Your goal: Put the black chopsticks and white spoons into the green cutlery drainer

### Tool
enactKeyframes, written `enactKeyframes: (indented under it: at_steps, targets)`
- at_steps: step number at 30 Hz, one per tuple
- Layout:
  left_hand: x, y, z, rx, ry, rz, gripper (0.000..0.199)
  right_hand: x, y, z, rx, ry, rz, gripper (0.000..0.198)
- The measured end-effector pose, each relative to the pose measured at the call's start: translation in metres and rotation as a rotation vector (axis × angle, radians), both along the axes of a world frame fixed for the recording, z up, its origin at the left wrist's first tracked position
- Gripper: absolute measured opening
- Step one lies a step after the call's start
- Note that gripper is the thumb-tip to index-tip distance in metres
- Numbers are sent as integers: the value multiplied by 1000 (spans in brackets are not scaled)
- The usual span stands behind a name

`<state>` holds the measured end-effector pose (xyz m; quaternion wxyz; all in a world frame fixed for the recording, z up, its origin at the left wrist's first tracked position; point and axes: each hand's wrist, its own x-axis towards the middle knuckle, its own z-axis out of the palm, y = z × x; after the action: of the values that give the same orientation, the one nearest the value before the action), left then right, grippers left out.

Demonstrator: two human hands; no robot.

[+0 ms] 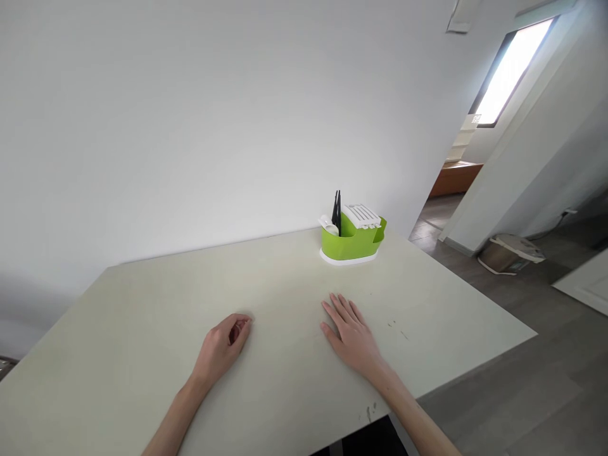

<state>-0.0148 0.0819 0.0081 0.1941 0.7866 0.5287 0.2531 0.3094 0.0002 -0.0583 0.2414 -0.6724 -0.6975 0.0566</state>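
Observation:
My left hand (222, 349) rests on its side on the pale table (156, 304), fingers curled in and the thumb meeting the index finger. Something small and pale may show at its fingertips, too faint to name. My right hand (352, 337) lies palm down on the tabletop with its fingers stretched out, holding nothing. Beyond it, against the wall, stands a green utensil caddy (349, 247) with a white base. A pair of black tongs or similar slim tool (337, 212) stands upright in it, beside a white piece (329, 225). A slotted white cover (361, 215) tops its right part.
A white wall (213, 126) runs along the table's back edge. Dark marks (370, 411) spot the tabletop near its front edge. To the right, past the table's edge, a brown bin with a pale liner (510, 252) sits on the grey floor (536, 380).

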Motion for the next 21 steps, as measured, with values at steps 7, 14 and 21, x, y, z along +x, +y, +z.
enactKeyframes:
  at_steps: [7, 14, 21]
  targets:
    - [-1, 0, -1, 26, -7, -4, 39, -1, 0, -3, 30, 10, -5, 61]
    - [3, -4, -5, 99, 77, -36, 37, -1, 0, -6, 47, 7, 1, 59]
    - [0, -3, -9, 118, 105, -71, 36, 0, 0, -5, 51, 13, 4, 58]
